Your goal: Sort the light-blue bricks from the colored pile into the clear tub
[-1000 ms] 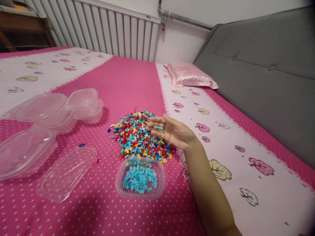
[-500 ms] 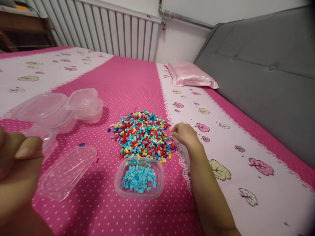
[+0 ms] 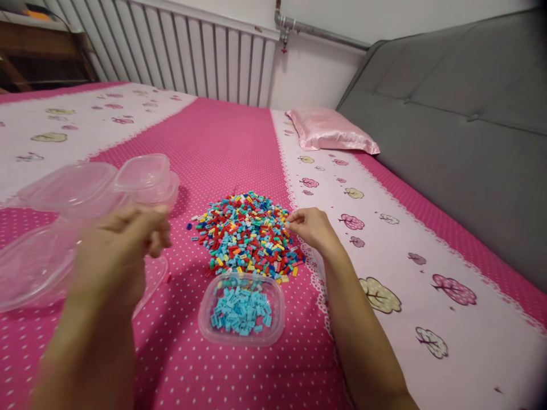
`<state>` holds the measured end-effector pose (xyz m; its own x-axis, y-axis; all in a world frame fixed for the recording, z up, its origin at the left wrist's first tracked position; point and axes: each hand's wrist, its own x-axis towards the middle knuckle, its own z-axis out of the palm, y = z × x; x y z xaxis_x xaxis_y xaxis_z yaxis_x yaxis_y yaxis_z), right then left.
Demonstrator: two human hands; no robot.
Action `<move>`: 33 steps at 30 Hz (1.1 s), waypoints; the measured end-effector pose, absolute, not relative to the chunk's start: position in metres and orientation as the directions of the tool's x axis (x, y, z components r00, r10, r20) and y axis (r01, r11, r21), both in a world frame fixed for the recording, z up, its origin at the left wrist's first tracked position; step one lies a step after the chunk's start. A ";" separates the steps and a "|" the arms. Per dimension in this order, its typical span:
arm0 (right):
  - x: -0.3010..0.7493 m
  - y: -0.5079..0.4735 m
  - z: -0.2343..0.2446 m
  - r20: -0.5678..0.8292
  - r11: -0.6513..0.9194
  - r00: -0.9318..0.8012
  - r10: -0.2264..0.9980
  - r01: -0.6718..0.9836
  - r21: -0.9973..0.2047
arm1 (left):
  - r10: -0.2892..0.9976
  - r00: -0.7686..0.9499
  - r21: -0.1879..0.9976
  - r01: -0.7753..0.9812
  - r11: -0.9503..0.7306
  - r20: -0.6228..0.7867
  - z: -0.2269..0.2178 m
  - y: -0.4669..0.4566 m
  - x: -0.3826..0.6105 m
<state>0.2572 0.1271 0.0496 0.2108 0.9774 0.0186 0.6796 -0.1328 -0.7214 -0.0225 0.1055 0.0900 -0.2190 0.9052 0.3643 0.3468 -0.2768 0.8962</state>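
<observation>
A pile of small building bricks (image 3: 248, 233) in red, blue, yellow and other colours lies on the pink bedspread (image 3: 231, 136). At the pile's right edge is my right hand (image 3: 314, 226), its thumb and fingertips pinched together; whatever they hold is too small to make out. My left hand (image 3: 123, 245) hovers left of the pile, blurred, with its fingers curled in. Just in front of the pile stands a clear plastic box (image 3: 277, 324) with light blue bricks (image 3: 241, 310) inside. Behind my left hand, a clear lid (image 3: 156, 279) is partly hidden.
Several clear lidded containers (image 3: 143, 171) are stacked at the left, and another clear container or lid (image 3: 29, 267) lies nearer. A pink pillow (image 3: 331, 131) rests against the grey headboard (image 3: 453, 102). A white radiator (image 3: 192, 54) stands at the far wall.
My left hand has swung from the left edge toward the pile, now covering much of the lid. My right hand has shifted slightly left onto the pile's edge.
</observation>
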 end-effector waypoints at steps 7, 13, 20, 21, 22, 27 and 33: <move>0.220 0.116 0.057 -0.082 -0.087 -0.158 0.984 -0.030 -0.996 | 0.898 0.220 0.692 0.576 -0.435 0.381 0.060 0.102 0.025; 0.207 0.112 0.055 -0.126 -0.158 -0.258 0.958 -0.107 -0.982 | 0.789 0.238 0.597 0.542 -0.592 0.566 0.060 0.096 0.037; 0.205 0.109 0.058 -0.174 -0.205 -0.282 0.943 -0.085 -0.975 | 0.800 0.205 0.645 0.496 -0.581 0.563 0.056 0.096 0.034; 0.205 0.109 0.058 -0.177 -0.206 -0.284 0.942 -0.078 -0.975 | 0.799 0.210 0.650 0.485 -0.585 0.563 0.055 0.097 0.034; 0.205 0.109 0.058 -0.179 -0.207 -0.287 0.941 -0.069 -0.976 | 0.799 0.216 0.655 0.474 -0.588 0.561 0.054 0.098 0.033; 0.205 0.109 0.058 -0.166 -0.190 -0.305 0.938 -0.050 -0.980 | 0.806 0.214 0.690 0.427 -0.585 0.552 0.052 0.099 0.033; 0.205 0.109 0.059 -0.180 -0.233 -0.347 0.920 -0.118 -0.965 | 0.880 0.175 0.819 0.321 -0.476 0.443 0.056 0.097 0.033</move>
<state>0.2054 0.1092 0.0592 -0.3473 0.9203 -0.1802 -0.1177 -0.2334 -0.9652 0.0328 0.0968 0.0562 0.1745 0.8796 0.4426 0.3205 -0.4757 0.8191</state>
